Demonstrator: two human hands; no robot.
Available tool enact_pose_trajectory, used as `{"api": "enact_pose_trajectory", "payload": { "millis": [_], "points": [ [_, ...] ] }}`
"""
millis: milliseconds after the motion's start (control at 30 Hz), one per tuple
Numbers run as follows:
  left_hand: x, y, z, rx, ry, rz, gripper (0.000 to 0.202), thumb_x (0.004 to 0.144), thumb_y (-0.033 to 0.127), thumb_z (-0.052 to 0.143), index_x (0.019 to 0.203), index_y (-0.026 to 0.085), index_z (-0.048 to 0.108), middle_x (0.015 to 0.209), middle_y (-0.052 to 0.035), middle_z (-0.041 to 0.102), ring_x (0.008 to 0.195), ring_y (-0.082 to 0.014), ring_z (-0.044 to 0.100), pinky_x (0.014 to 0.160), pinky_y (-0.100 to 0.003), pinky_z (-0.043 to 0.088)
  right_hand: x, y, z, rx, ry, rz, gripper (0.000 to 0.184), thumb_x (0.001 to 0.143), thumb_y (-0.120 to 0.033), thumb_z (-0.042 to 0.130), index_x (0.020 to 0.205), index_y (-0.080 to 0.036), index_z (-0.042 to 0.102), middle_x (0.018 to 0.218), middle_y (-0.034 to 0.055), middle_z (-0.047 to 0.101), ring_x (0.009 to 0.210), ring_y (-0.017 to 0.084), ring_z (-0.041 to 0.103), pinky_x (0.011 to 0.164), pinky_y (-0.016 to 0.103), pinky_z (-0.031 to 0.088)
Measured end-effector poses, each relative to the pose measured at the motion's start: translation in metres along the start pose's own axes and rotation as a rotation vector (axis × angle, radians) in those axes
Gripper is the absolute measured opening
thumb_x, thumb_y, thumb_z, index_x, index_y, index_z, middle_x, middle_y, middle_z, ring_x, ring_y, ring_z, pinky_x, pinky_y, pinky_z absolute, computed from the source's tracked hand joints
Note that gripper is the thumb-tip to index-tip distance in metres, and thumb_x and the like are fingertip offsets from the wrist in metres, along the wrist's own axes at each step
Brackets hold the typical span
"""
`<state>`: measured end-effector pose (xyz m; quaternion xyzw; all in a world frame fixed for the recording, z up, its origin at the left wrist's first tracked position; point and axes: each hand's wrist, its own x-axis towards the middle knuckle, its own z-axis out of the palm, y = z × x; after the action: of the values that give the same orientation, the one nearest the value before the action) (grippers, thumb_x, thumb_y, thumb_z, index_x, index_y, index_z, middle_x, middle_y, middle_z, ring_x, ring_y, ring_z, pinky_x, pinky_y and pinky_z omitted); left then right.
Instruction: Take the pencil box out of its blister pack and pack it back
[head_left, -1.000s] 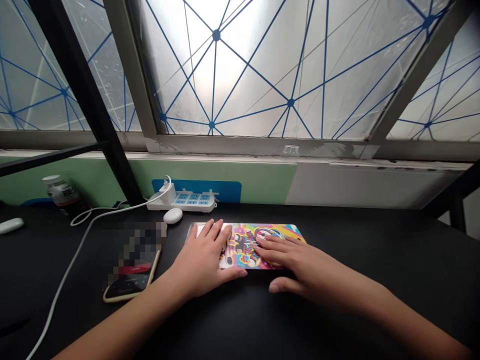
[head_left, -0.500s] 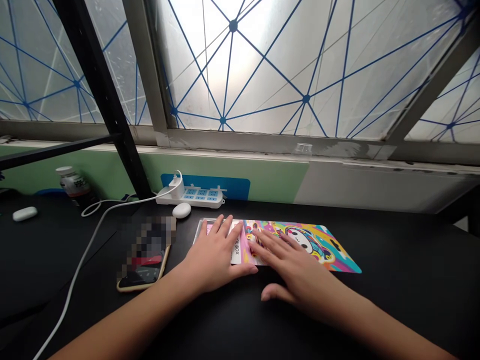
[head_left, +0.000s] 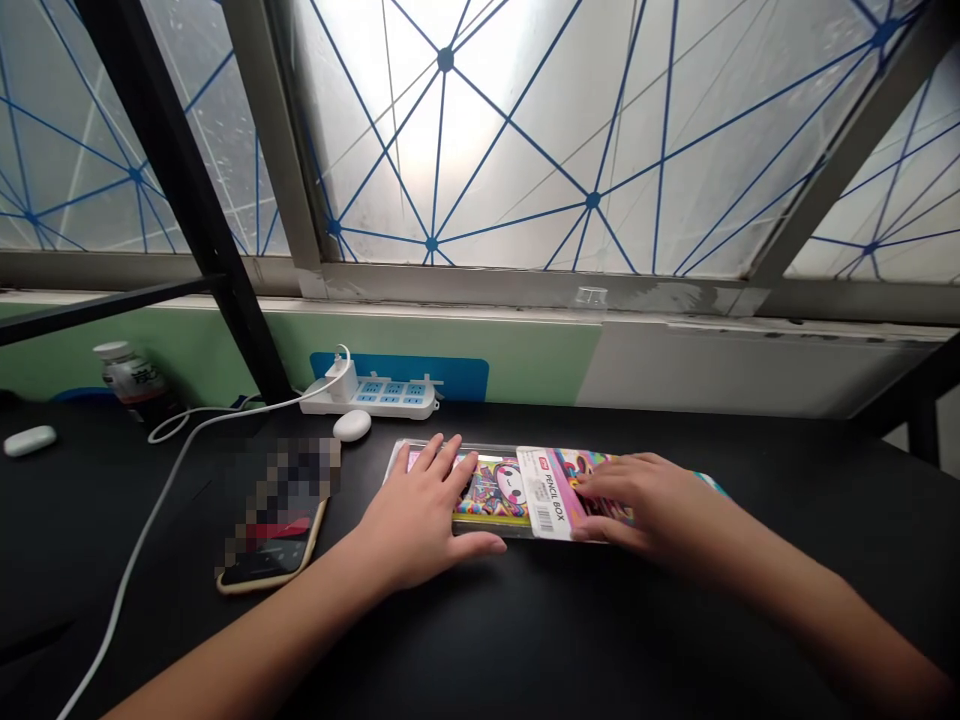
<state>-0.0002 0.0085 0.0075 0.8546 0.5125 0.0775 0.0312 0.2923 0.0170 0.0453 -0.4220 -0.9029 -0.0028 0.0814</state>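
Observation:
A pencil box (head_left: pixel 491 490) in a clear case with a cartoon print lies on the black table. My left hand (head_left: pixel 416 510) rests on its left part, fingers spread and thumb along the near edge. A colourful card sleeve (head_left: pixel 544 490), printed "PENCIL BOX" with a barcode, covers the right part of the box. My right hand (head_left: pixel 645 505) holds this sleeve, fingers bent on top and thumb at the near edge. The palm hides much of the sleeve; its far right corner shows beyond the hand.
Left of the box lies a phone (head_left: pixel 277 545), its screen partly pixelated. A white earbud case (head_left: pixel 352 426) sits by a power strip (head_left: pixel 390 396) with a plugged-in charger. A white cable (head_left: pixel 142 530) runs across the left side. A bottle (head_left: pixel 135 380) stands behind, near a black metal post (head_left: pixel 217 260).
The sleeve has slid right along the box, uncovering a cartoon face. My right hand has moved right and its fingers have bent onto the sleeve. My left hand stays on the box.

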Motion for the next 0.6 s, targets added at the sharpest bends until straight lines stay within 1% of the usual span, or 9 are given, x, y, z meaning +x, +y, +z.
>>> {"api": "enact_pose_trajectory", "payload": {
  "millis": [33, 67, 133, 167, 233, 333, 433, 533, 600],
  "points": [
    [0.000, 0.000, 0.000, 0.003, -0.005, 0.001, 0.100, 0.080, 0.088, 0.035, 0.152, 0.019, 0.037, 0.162, -0.0163, 0.024, 0.149, -0.0398, 0.019, 0.114, -0.068, 0.020, 0.003, -0.006, 0.005, -0.023, 0.007, -0.001, 0.054, 0.087, -0.064, 0.060, 0.123, -0.025, 0.070, 0.128, 0.0121, 0.069, 0.115, 0.036, 0.065, 0.098, 0.054, 0.050],
    [0.000, -0.001, 0.000, 0.005, -0.010, 0.003, 0.099, 0.080, 0.088, 0.035, 0.153, 0.020, 0.037, 0.162, -0.0159, 0.024, 0.149, -0.0397, 0.019, 0.114, -0.068, 0.020, 0.006, -0.012, 0.012, -0.030, -0.012, -0.019, 0.065, 0.085, -0.066, 0.061, 0.134, -0.023, 0.062, 0.140, 0.0152, 0.060, 0.125, 0.038, 0.057, 0.102, 0.058, 0.046],
    [0.001, -0.003, -0.001, 0.006, -0.016, 0.009, 0.098, 0.081, 0.088, 0.034, 0.153, 0.022, 0.036, 0.162, -0.0151, 0.024, 0.149, -0.0397, 0.019, 0.114, -0.068, 0.020, 0.011, -0.023, 0.026, -0.010, -0.049, -0.068, 0.084, 0.083, -0.068, 0.062, 0.150, -0.022, 0.042, 0.156, 0.0166, 0.039, 0.141, 0.041, 0.038, 0.110, 0.062, 0.036],
    [0.001, -0.004, -0.002, 0.004, -0.019, 0.011, 0.098, 0.081, 0.088, 0.033, 0.154, 0.022, 0.035, 0.162, -0.0149, 0.024, 0.149, -0.0397, 0.019, 0.114, -0.068, 0.019, 0.013, -0.027, 0.032, 0.003, -0.050, -0.083, 0.087, 0.083, -0.067, 0.063, 0.153, -0.023, 0.036, 0.159, 0.0156, 0.032, 0.145, 0.041, 0.030, 0.113, 0.064, 0.032],
    [0.002, -0.008, -0.003, -0.002, -0.022, 0.006, 0.098, 0.081, 0.088, 0.034, 0.154, 0.024, 0.033, 0.162, -0.0145, 0.025, 0.149, -0.0401, 0.018, 0.114, -0.068, 0.019, 0.015, -0.029, 0.042, 0.025, -0.051, -0.096, 0.081, 0.089, -0.058, 0.062, 0.156, -0.026, 0.030, 0.162, 0.0127, 0.028, 0.148, 0.038, 0.022, 0.116, 0.064, 0.026],
    [0.003, -0.014, -0.006, -0.008, -0.031, -0.014, 0.098, 0.080, 0.088, 0.034, 0.154, 0.025, 0.033, 0.162, -0.0134, 0.025, 0.149, -0.0407, 0.017, 0.114, -0.068, 0.016, 0.016, -0.022, 0.045, 0.048, -0.066, -0.105, 0.065, 0.098, -0.032, 0.052, 0.157, -0.028, 0.025, 0.162, 0.0086, 0.029, 0.149, 0.030, 0.024, 0.119, 0.058, 0.025],
    [0.003, -0.019, -0.011, -0.028, -0.051, -0.037, 0.090, 0.085, 0.085, 0.029, 0.154, 0.027, 0.033, 0.163, -0.0111, 0.024, 0.150, -0.0394, 0.016, 0.115, -0.067, 0.016, 0.013, -0.010, 0.044, 0.037, -0.082, -0.118, 0.067, 0.095, -0.012, 0.041, 0.157, -0.027, 0.023, 0.162, 0.0069, 0.028, 0.149, 0.025, 0.025, 0.119, 0.054, 0.027],
    [0.002, -0.021, -0.014, -0.049, -0.070, -0.055, 0.083, 0.090, 0.080, 0.025, 0.154, 0.028, 0.035, 0.163, -0.0102, 0.025, 0.150, -0.0383, 0.017, 0.115, -0.066, 0.016, 0.003, 0.003, 0.047, 0.005, -0.049, -0.124, 0.068, 0.095, -0.007, 0.035, 0.157, -0.028, 0.022, 0.161, 0.0063, 0.030, 0.148, 0.024, 0.026, 0.118, 0.055, 0.029],
    [0.002, -0.021, -0.015, -0.056, -0.078, -0.059, 0.081, 0.092, 0.078, 0.024, 0.153, 0.028, 0.035, 0.163, -0.0103, 0.024, 0.150, -0.0385, 0.017, 0.114, -0.066, 0.016, -0.009, 0.017, 0.051, -0.023, -0.007, -0.118, 0.067, 0.095, -0.006, 0.033, 0.157, -0.030, 0.023, 0.160, 0.0054, 0.033, 0.147, 0.024, 0.029, 0.117, 0.053, 0.034]
  ]
}}
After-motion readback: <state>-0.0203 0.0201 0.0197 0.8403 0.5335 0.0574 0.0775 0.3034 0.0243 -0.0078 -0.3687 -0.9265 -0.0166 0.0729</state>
